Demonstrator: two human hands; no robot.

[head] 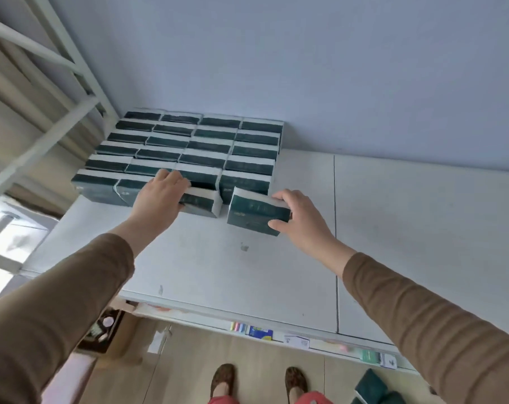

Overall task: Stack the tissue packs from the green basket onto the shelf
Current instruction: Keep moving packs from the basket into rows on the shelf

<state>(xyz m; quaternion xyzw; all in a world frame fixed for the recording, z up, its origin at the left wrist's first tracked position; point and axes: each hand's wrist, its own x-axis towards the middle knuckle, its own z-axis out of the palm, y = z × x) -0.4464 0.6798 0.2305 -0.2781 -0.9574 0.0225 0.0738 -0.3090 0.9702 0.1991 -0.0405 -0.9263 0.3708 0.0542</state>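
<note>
Tissue pack (pixel 254 212) lies tilted on the shelf (pixel 276 272), just before the stacked packs (pixel 189 144); judged light, soft, slick-wrapped. Right hand (pixel 301 220) pinches its end. Left hand (pixel 159 196) grips a second pack (pixel 202 204) against the stack.

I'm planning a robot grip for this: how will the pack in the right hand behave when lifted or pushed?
The pack is probably light: the right hand holds it by one end, tilted. Its rounded edges suggest it is soft and would dent under a squeeze. The flat sides make rolling unlikely; it should slide on the shelf.
</note>
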